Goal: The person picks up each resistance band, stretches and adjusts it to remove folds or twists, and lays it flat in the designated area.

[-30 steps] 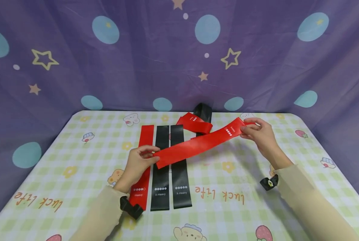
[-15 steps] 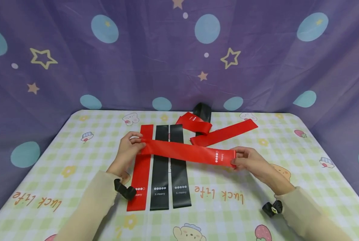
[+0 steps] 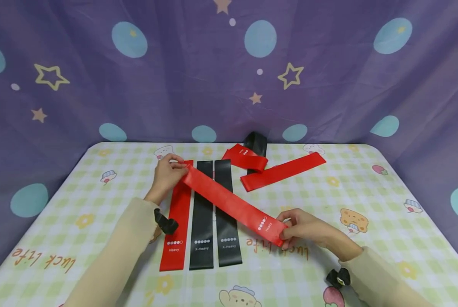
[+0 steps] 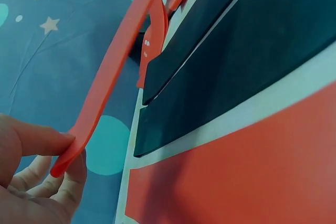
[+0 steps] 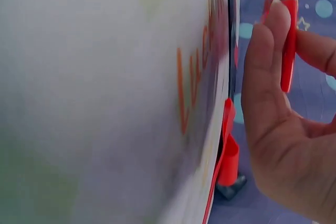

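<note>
My left hand pinches the upper left end of a red resistance band, and my right hand pinches its lower right end, near white print reading "Heavy". The band stretches diagonally above the table. Beneath it lie a flat red resistance band on the left and two black resistance bands beside it, a middle one and a right one. In the left wrist view the thumb presses the held band against the fingers. Edge-on in the right wrist view, the held band sits between thumb and fingers.
Toward the back lie a twisted red band, a looped black band partly under it, and a straight red band. A checked cloth covers the table. Behind the table hangs a purple curtain.
Both hands keep hold of the red resistance band. Its right end has swung down toward the front, while its left end has moved up and back. The straight red band behind has come into view.
</note>
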Demonstrator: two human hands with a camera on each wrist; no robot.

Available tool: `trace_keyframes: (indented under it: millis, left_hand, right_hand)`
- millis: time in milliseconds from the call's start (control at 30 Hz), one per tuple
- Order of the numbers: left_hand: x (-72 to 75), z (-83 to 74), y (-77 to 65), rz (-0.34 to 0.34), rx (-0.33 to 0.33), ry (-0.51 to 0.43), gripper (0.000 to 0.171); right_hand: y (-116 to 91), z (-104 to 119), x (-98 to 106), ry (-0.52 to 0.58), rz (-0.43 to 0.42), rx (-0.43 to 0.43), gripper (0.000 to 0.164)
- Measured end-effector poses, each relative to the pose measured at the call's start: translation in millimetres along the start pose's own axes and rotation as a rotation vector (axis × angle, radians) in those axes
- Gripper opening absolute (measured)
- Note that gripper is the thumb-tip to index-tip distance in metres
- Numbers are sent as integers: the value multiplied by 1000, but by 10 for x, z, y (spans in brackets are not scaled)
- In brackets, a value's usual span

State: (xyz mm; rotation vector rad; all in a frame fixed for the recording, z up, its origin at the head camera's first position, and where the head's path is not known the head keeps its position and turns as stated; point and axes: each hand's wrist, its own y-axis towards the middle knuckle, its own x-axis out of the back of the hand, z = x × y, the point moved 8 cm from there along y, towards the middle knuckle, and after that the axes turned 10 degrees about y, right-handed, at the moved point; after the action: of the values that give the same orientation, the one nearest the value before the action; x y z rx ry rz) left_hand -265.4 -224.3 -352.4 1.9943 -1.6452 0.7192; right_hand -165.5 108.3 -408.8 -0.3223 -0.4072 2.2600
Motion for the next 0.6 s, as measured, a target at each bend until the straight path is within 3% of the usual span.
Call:
trace_keyframes:
  millis: [167,400,600]
  left_hand:
    - [25,-55,83,-22,-39,69,27]
    - [136,-169,252,-68,-184,199,16]
    - [208,-198,404,-25,-249,291,18]
  right_hand:
    - [33,-27,-242,38,61,-55,18]
    - [182,28,-768,66,153,-89,19]
    - [397,76,-1236,106,159,-90,16]
